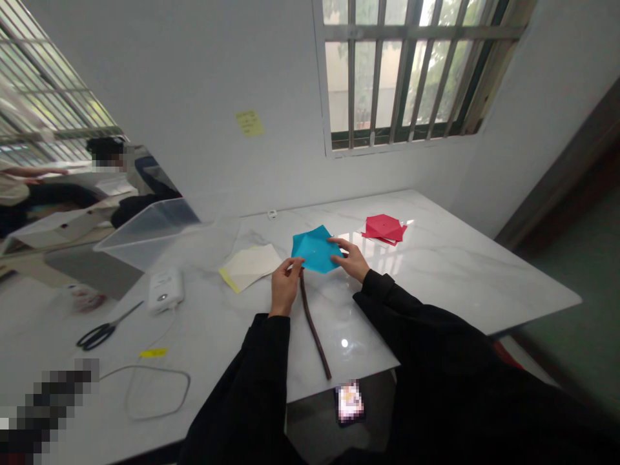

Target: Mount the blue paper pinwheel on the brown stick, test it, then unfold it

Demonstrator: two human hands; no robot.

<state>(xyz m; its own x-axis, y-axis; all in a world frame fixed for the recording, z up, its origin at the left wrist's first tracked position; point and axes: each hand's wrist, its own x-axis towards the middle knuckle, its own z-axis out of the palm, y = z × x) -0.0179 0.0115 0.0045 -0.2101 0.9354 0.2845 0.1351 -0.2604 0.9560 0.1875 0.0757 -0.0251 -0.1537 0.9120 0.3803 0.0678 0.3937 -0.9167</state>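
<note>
closest to us, our black sleeves [426, 349] run up to the bare hands, and a phone [349, 403] with a blurred screen lies below the near edge of the table. our left hand [285, 286] is narrowed to a pinch on the near edge of a blue folded paper [314, 248], while our right hand [349, 259] is spread wide, its fingers laid across the paper's right side. the paper is raised slightly or resting just above the table; we cannot tell which. we judge it very light and fairly stiff along its creases but easily bent or torn at its thin points, so we would hold it by the folded edges with soft fingertips. a dark brown strip [312, 326] runs from beneath our left hand towards the table's near edge.

to the left lie black-handled scissors [99, 334], a white plastic device [165, 290], a yellow tag [153, 352] and a loop of thin wire [155, 394]. a cream paper sheet [249, 266] lies just left of the blue paper, with yellow paper showing beneath it, and a folded red paper [385, 227] sits to the right on the white marble-look table [523, 284]. farther off are a clear plastic box [148, 232], a yellow sticky note [250, 123] on the wall and a barred window [411, 71].
</note>
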